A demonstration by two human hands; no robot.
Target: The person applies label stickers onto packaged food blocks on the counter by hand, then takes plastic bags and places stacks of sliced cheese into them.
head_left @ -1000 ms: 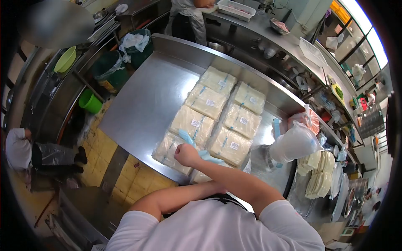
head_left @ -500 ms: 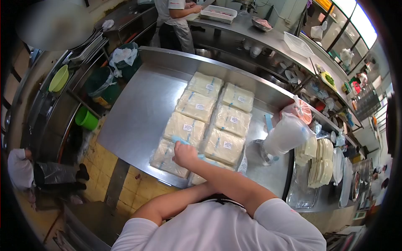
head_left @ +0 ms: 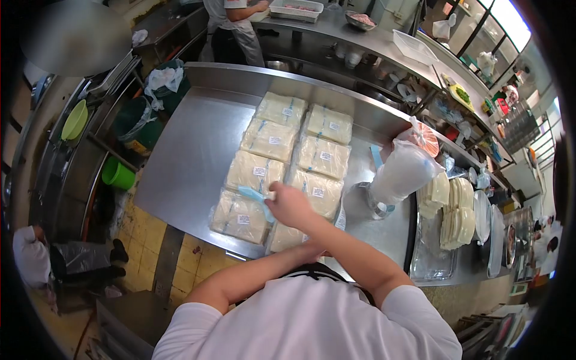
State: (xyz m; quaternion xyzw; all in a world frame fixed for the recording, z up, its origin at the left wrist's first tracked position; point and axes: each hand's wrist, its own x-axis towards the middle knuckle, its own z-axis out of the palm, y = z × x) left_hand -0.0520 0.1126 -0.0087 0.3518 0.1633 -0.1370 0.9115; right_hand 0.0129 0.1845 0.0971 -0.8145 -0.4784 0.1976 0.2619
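My right hand is closed, fingers pinched on a pale blue strip, above the near packs. Below the strip, the near-left pack is a flat, cream-coloured block in clear plastic, with a white printed label on top. My left hand is mostly hidden under my right forearm, beside the near-right pack; its fingers do not show. A printed strip pokes out beside my right forearm. Several similar labelled packs lie in two columns.
The packs rest on a steel table with a raised back edge. To the right stand a filled plastic bag, another blue strip and a metal tray. A person works at the far counter; green bins stand left.
My right hand has moved right and up off the near-left pack, carrying the blue strip. A label now shows on that pack. The view has shifted slightly.
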